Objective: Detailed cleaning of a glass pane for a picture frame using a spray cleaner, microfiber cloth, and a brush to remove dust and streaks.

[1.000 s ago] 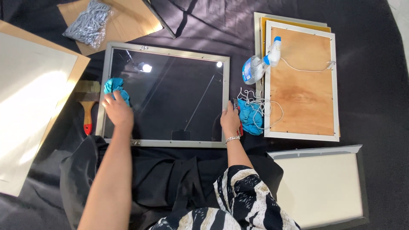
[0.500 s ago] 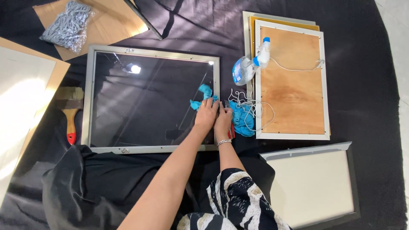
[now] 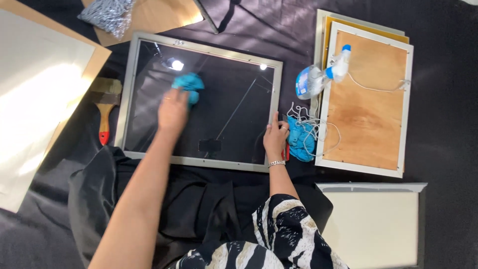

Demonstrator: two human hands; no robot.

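Pressing a crumpled turquoise cleaning cloth [image 3: 188, 84] flat against the dark glass, the left hand [image 3: 172, 110] lies palm down with its fingers spread over the cloth's lower edge, in the upper left part of a silver-framed glass picture frame [image 3: 277, 89] that rests on black fabric [image 3: 438, 124]. The right hand [image 3: 275, 137] grips the frame's right rail near its lower corner, fingers curled around the edge and a thin bracelet at the wrist.

Just right of that hand a second blue cloth [image 3: 301, 139] lies bunched with loose white string [image 3: 303, 114]. Above it a clear spray bottle with a blue label and blue-and-white nozzle [image 3: 318, 79] lies on its side, across the edge of a white-framed plywood backing board [image 3: 368, 107] stacked on other frames.

Left of the glass frame a flat paintbrush with a red-tipped wooden handle [image 3: 104, 112] lies beside a large cream panel with a tan border [image 3: 40, 99]. At the top left, a clear bag of small metal parts [image 3: 107, 15] sits on brown cardboard [image 3: 159, 17]. Bottom right lies a cream-faced grey frame [image 3: 371, 226].
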